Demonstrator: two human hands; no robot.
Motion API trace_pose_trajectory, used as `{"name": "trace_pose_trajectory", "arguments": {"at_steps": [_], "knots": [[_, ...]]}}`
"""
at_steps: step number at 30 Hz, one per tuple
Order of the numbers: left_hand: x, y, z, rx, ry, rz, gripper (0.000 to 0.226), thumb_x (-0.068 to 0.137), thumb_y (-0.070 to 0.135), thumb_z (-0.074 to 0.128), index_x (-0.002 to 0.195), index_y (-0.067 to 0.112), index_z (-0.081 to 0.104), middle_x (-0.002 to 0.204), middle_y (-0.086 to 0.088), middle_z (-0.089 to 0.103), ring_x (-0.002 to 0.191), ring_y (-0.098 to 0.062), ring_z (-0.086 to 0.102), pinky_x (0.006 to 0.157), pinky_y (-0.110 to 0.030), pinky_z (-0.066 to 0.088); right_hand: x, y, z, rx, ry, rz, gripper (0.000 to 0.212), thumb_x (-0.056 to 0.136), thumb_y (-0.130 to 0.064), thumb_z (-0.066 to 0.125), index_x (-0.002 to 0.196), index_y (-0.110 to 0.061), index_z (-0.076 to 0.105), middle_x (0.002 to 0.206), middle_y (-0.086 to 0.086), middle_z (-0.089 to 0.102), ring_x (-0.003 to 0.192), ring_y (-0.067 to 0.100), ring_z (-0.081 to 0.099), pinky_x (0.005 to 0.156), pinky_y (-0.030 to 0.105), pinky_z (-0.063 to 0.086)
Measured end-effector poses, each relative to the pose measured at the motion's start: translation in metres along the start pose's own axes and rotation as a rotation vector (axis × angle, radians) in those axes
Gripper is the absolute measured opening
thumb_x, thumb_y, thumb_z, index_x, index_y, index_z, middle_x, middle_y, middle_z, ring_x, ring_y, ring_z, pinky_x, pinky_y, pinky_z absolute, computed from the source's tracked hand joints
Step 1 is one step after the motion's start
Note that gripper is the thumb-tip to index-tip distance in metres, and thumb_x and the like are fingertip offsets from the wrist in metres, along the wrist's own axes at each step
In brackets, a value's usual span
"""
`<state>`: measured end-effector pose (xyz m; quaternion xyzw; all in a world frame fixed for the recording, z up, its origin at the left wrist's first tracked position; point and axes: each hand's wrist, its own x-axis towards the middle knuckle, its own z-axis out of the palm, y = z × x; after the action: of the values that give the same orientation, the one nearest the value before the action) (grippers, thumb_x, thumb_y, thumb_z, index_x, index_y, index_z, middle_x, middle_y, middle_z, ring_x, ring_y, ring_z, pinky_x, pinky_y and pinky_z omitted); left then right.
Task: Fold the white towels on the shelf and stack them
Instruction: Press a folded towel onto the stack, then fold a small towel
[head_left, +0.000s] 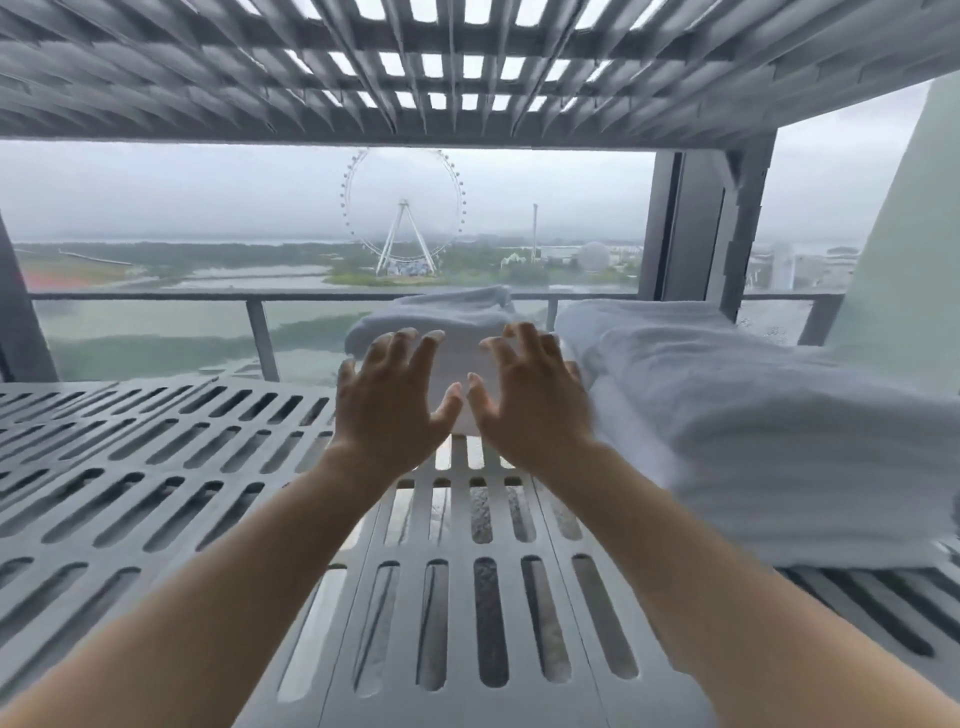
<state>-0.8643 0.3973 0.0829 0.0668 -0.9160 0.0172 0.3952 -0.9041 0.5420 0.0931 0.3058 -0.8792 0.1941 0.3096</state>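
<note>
**Risk check: both hands open at the small folded towel**

Near: slotted shelf (156, 441), bare slats under both forearms. The slots are wide, so a loose towel corner could sag into one, snag, and pull a fold open.

Mid: left hand (387, 395) and right hand (530, 395) side by side, fingers spread and lightly bent, holding nothing. Contact with cloth: cannot tell. Just beyond them sits the folded towel (441, 312), a small bundle toward the back of the shelf.
- Gripping only the top layer would likely let the bundle unfold on lifting.
- A push could slide it toward the back edge.

Right: larger towel pile (753, 415), blurred, close beside the right hand. A brushing wrist could drag it out of square.

Above: upper shelf (363, 67) sits low, so a high lift could knock it.

Far: railing (156, 297) and Ferris wheel (402, 208). No bearing on the task.
</note>
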Motion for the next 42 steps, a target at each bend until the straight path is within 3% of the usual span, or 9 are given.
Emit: {"name": "trace_pose_trajectory", "arguments": {"at_steps": [9,14,22,30,37,42], "knots": [[0.042,-0.022,0.018,0.081,-0.009,0.04,0.057,0.082,0.05,0.048,0.129,0.021,0.038,0.132,-0.006,0.047,0.121,-0.027,0.043,0.092,-0.046,0.038,0.042,0.007,0.028,0.009,-0.005,0.025,0.044,0.088,-0.038,0.047,0.124,-0.013,0.045,0.134,0.007,0.036,0.124,0.026,0.034,0.098,0.046,0.033],[0.069,-0.023,0.037,0.092,-0.056,0.086,0.058,0.082,0.05,0.047,0.131,0.022,0.036,0.133,-0.005,0.044,0.123,-0.026,0.04,0.096,-0.049,0.036,0.065,0.01,0.039,-0.01,0.03,0.104,0.044,0.085,-0.035,0.05,0.123,-0.013,0.043,0.131,0.008,0.037,0.122,0.028,0.035,0.096,0.047,0.031],[0.094,-0.033,0.069,0.05,-0.186,0.171,0.057,0.084,0.047,0.048,0.135,0.023,0.034,0.144,-0.003,0.036,0.131,-0.024,0.033,0.103,-0.052,0.028,0.088,0.017,0.066,-0.081,-0.1,0.185,0.054,0.085,-0.031,0.049,0.134,-0.02,0.027,0.14,0.007,0.02,0.13,0.03,0.021,0.099,0.053,0.027],[0.099,-0.038,0.084,0.057,-0.128,0.19,0.043,0.091,0.043,0.041,0.13,0.026,0.038,0.136,0.0,0.047,0.122,-0.026,0.045,0.097,-0.051,0.032,0.091,0.018,0.086,-0.014,-0.127,0.145,0.046,0.091,-0.027,0.04,0.136,-0.024,0.031,0.14,0.008,0.019,0.127,0.032,0.022,0.096,0.05,0.034],[0.105,-0.05,0.081,-0.108,-0.065,0.112,0.052,0.082,0.052,0.056,0.124,0.022,0.054,0.127,0.001,0.057,0.114,-0.023,0.053,0.094,-0.04,0.038,0.099,0.017,0.09,-0.051,-0.019,0.14,0.04,0.09,-0.016,0.044,0.129,-0.026,0.041,0.137,0.009,0.026,0.124,0.033,0.028,0.093,0.05,0.036],[0.111,-0.051,0.076,-0.19,-0.097,0.072,0.045,0.076,0.047,0.063,0.117,0.028,0.06,0.116,0.003,0.064,0.105,-0.023,0.059,0.087,-0.034,0.044,0.105,0.011,0.093,-0.079,-0.005,0.174,0.045,0.088,-0.012,0.044,0.13,-0.027,0.04,0.139,0.008,0.026,0.126,0.034,0.025,0.099,0.053,0.03]]}}
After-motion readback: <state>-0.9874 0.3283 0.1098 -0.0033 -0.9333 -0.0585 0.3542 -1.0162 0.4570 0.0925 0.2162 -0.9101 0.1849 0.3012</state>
